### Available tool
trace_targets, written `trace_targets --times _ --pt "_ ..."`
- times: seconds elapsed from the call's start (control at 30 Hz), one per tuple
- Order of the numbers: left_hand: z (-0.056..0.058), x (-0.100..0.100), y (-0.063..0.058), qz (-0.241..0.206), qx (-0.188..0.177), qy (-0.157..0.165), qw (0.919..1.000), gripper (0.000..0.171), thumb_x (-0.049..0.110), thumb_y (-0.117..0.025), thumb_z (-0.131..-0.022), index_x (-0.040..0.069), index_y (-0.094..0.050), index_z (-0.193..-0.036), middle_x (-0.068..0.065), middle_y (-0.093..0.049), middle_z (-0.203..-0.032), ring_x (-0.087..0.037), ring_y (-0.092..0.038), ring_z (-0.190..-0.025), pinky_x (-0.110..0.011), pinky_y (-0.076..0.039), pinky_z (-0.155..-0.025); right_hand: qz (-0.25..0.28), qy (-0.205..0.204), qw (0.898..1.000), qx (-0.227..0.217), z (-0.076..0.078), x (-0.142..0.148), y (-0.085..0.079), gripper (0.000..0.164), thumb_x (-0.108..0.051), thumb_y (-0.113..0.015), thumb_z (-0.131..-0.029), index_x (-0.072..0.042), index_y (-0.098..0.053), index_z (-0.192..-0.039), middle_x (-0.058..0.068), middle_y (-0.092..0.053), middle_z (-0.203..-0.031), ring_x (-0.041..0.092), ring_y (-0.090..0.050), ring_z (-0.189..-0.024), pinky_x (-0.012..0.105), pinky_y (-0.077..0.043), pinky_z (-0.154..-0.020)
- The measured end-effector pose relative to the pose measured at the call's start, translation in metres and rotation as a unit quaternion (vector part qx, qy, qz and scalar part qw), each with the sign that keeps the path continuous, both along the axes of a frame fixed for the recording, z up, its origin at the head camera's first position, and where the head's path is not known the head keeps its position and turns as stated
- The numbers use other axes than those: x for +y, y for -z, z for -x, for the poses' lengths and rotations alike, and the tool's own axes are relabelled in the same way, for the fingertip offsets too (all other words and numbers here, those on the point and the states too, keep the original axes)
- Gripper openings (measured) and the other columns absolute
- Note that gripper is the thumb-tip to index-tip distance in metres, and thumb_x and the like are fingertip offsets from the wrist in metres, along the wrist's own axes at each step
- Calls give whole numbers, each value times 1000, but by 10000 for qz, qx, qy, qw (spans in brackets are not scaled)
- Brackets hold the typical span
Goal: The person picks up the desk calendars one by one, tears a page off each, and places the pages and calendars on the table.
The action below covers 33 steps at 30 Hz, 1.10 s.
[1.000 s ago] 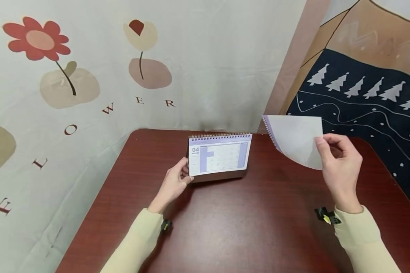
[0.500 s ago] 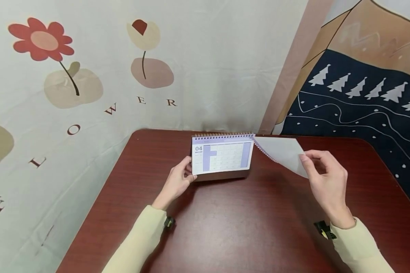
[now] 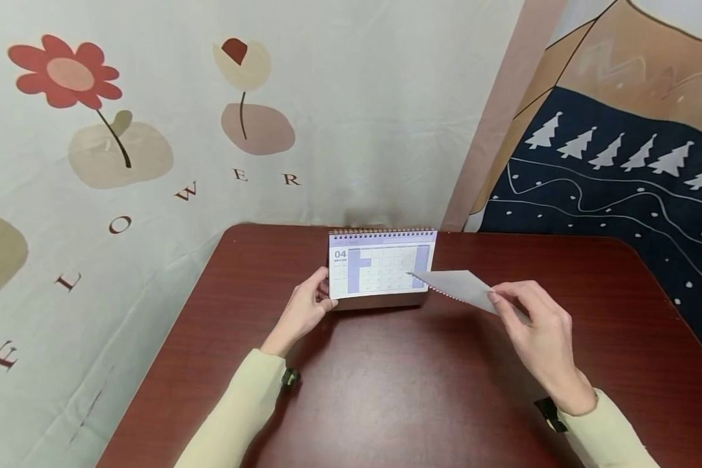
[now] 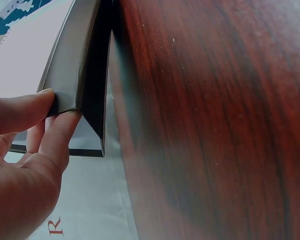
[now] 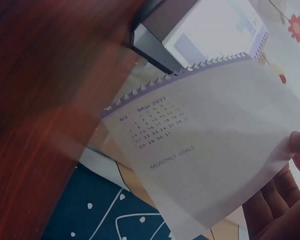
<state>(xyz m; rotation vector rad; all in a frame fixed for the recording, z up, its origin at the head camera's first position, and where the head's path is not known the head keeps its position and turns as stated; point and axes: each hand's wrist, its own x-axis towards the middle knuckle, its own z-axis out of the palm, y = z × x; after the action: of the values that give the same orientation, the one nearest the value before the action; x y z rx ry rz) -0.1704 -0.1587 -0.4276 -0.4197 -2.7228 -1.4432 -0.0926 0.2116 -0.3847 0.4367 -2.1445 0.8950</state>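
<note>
A spiral-bound desk calendar [image 3: 380, 263] stands on the table, its page marked 04 facing me. My left hand [image 3: 300, 311] grips its left side; in the left wrist view the thumb presses the front of the dark stand [image 4: 72, 65] and fingers lie behind. My right hand [image 3: 541, 335] pinches one edge of a loose calendar sheet [image 3: 465, 287] between thumb and fingers. The sheet tilts in the air, and its far tip overlaps the calendar's right part in the head view. In the right wrist view the sheet [image 5: 205, 135] shows torn binding holes, "Mar 2027" and "MONTHLY GOALS".
The reddish-brown wooden table [image 3: 386, 390] spreads around both arms. Behind it hangs a pale cloth [image 3: 374, 117] printed with flowers and letters. To the right is a dark blue cloth [image 3: 608, 195] with white trees.
My right hand has come left and down, carrying the sheet from the calendar's right to its front right. The sheet has turned more edge-on. My left hand keeps its hold on the calendar.
</note>
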Motion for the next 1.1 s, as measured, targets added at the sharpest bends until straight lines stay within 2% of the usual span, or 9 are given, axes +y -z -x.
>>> trace_targets --times 0.13,0.23,0.3,0.4,0.63,0.87,1.1 --pt "0 0 0 -23 17 36 10000 36 -11 -70 -77 12 -56 -101 -5 -56 -80 -17 -59 -73 -32 -51 -67 -376 0 9993 68 -4 -5 4 28 -1 -80 -74 -15 -74 -97 -3 -66 -93 9 -60 -77 9 -44 -75" --pt "1 0 1 -25 -50 69 10000 36 -11 -69 -77 11 -57 -103 -6 -57 -81 -18 -59 -74 -33 -51 -69 -643 -27 9978 182 -6 -7 8 24 -5 -79 -76 -16 -74 -97 -5 -66 -93 8 -61 -73 13 -47 -61" --pt "2 0 2 -15 -92 90 9999 36 -11 -69 -78 10 -57 -104 -6 -57 -82 -18 -59 -75 -33 -51 -70 -788 -77 9966 243 -8 -9 10 20 -10 -78 -79 -17 -74 -97 -6 -66 -92 7 -61 -69 17 -45 -51" --pt "3 0 3 17 -131 101 9999 37 -10 -70 -78 11 -57 -106 -5 -57 -82 -18 -59 -77 -33 -50 -71 -942 -164 9950 283 -9 -11 14 12 -18 -74 -84 -18 -74 -96 -8 -65 -91 6 -58 -64 20 -39 -44" --pt "5 1 3 -65 -244 140 9996 36 -9 -69 -78 10 -57 -106 -5 -57 -82 -19 -57 -75 -34 -49 -70 -1263 -346 9908 344 -13 -18 21 9 -26 -69 -89 -20 -74 -95 -11 -64 -91 5 -60 -60 27 -43 -41" --pt "8 1 4 -51 -389 187 9991 39 -9 -68 -79 9 -57 -111 -5 -59 -82 -19 -57 -76 -33 -49 -70 -1575 -554 9857 242 -18 -25 28 18 -34 -58 -96 -23 -72 -93 -13 -63 -93 5 -59 -59 26 -42 -39" --pt "9 2 4 -97 -452 193 9987 41 -9 -68 -79 8 -58 -115 -5 -60 -83 -19 -58 -74 -32 -49 -69 -1980 -865 9762 -156 -22 -28 35 9 -33 -63 -93 -26 -68 -91 -16 -61 -89 3 -57 -61 26 -41 -40"
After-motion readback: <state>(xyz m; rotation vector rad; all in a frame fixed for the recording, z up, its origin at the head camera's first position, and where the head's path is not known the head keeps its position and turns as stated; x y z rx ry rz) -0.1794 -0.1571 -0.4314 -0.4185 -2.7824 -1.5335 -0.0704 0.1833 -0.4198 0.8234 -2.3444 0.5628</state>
